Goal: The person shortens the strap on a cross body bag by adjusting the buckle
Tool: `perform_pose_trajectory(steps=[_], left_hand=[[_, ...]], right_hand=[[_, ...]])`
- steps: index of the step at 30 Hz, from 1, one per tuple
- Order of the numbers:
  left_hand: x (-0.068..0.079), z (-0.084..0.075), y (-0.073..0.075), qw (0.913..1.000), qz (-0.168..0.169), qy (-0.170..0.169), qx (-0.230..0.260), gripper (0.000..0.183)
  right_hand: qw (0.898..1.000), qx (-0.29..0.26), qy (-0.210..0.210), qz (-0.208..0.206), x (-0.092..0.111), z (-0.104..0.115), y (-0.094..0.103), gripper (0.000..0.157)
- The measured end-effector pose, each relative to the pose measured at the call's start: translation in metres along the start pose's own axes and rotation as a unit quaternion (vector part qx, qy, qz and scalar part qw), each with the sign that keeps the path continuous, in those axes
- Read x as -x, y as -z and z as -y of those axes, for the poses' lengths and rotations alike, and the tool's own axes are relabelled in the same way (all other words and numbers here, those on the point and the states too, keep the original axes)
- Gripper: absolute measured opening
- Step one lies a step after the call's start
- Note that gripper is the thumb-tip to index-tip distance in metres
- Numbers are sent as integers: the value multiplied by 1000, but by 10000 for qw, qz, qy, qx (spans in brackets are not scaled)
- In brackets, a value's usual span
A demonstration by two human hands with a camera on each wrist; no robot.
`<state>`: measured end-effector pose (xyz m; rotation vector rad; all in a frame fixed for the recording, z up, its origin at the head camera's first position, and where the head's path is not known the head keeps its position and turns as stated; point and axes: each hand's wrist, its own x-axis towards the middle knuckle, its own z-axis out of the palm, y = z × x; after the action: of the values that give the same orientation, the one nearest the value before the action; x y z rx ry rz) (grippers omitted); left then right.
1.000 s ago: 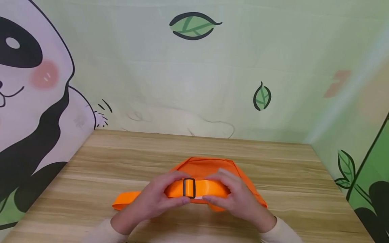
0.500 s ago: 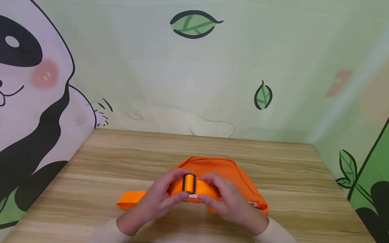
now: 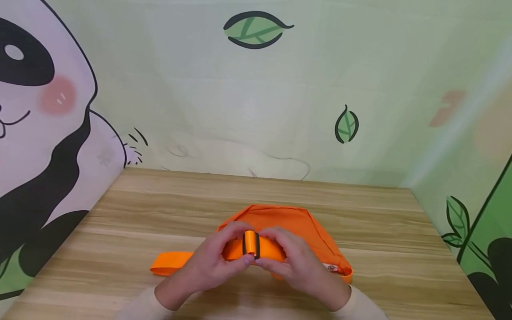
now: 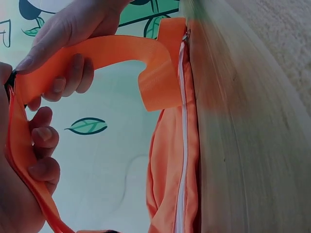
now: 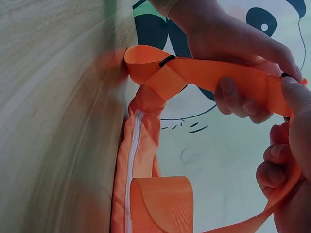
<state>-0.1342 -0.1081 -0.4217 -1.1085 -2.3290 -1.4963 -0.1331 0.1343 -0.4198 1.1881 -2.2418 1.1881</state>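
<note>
An orange waist bag (image 3: 280, 218) with a white zipper (image 5: 137, 141) lies on the wooden table. Its orange strap (image 3: 274, 250) arches up in front of it, with a black slide buckle (image 3: 257, 246) in the middle. My left hand (image 3: 212, 260) pinches the strap just left of the buckle, thumb below and fingers above. From the other side my right hand (image 3: 298, 262) pinches strap and buckle edge, its fingertips close to the left ones. A short fold of webbing bulges through the buckle. In the left wrist view the strap (image 4: 116, 51) curves down to the bag.
A strap loop (image 3: 170, 262) lies on the table left of my left wrist. The wooden table (image 3: 160, 200) ends at a back wall (image 3: 200, 111) printed with leaves and a panda (image 3: 72, 146). Another printed wall (image 3: 460, 155) stands at the right.
My right hand has slid left along the strap to the buckle. The webbing fold in the buckle bulges up more, and the buckle has turned more edge-on. More of the bag's right side shows.
</note>
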Motion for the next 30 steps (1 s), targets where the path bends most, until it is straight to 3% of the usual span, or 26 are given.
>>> perform_pose_trajectory(steps=[6, 14, 26, 30], left_hand=[[1, 1, 0, 9999, -114, -85, -90, 41], [4, 1, 14, 9985, -455, 280, 123, 43], [6, 13, 11, 9951, -2, -191, 970, 52], [4, 12, 9, 9932, 130, -195, 1137, 52]], right_hand=[[9995, 111, -201, 194, 0, 2, 4, 44], [9957, 256, -847, 269, 9, -6, 21, 42], [9984, 34, -503, 266, 8, -7, 22, 38], [9983, 48, -490, 297, 5, -4, 21, 38]])
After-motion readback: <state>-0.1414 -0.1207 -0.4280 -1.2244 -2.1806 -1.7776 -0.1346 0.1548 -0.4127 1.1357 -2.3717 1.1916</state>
